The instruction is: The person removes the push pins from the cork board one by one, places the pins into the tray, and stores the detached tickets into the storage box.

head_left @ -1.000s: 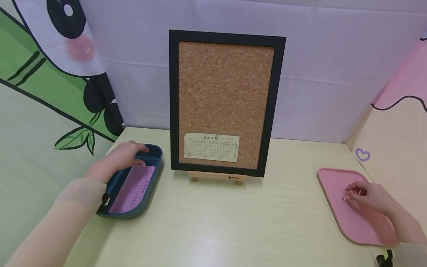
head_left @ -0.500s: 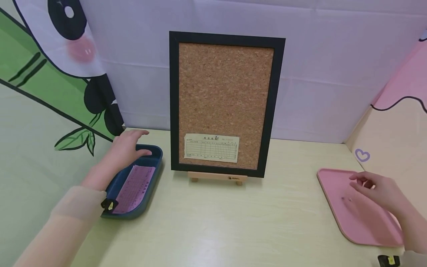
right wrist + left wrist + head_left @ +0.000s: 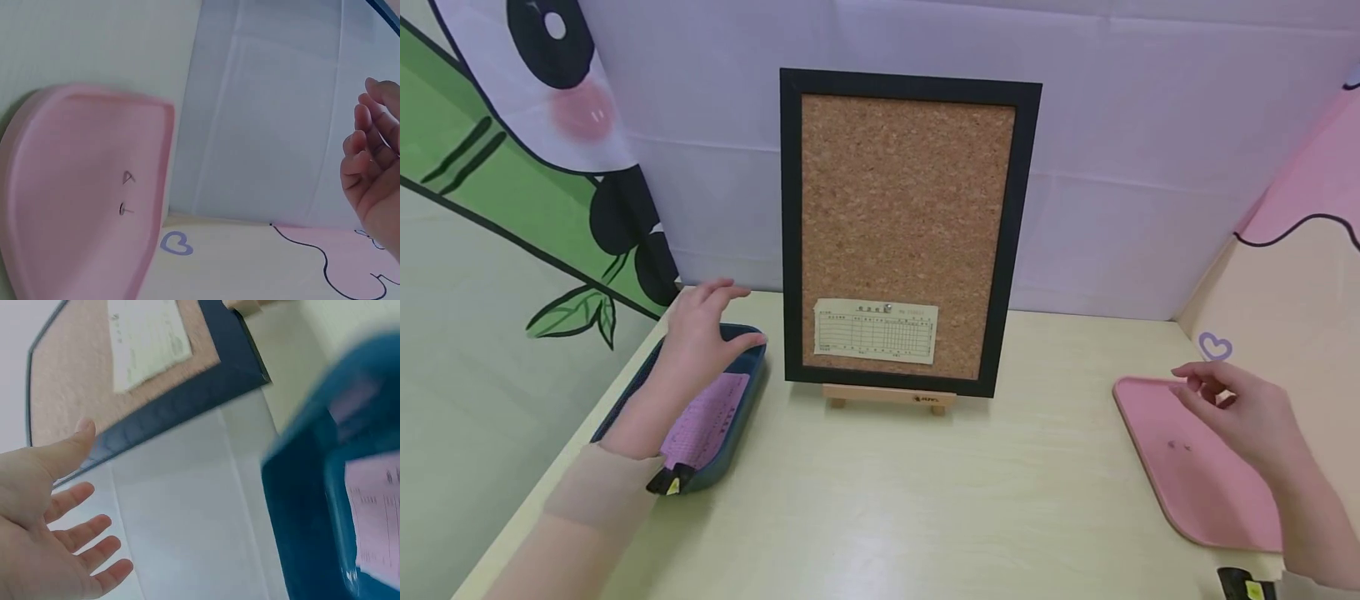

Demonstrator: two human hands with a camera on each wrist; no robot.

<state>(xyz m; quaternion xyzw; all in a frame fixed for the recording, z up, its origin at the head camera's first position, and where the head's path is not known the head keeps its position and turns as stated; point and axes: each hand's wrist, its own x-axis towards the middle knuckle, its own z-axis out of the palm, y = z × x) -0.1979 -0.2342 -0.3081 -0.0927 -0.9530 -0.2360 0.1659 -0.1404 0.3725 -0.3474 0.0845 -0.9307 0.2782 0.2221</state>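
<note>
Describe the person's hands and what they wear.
The left hand and right hand wear no gloves. Around each wrist is a pale beige band, the right one partly out of frame, with a small, yellow-marked black piece beside it.

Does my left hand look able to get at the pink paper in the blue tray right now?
Probably yes. The left hand is near the far end of the blue tray, fingers spread and visibly holding nothing, and I see nothing resting on the pink paper.
</note>
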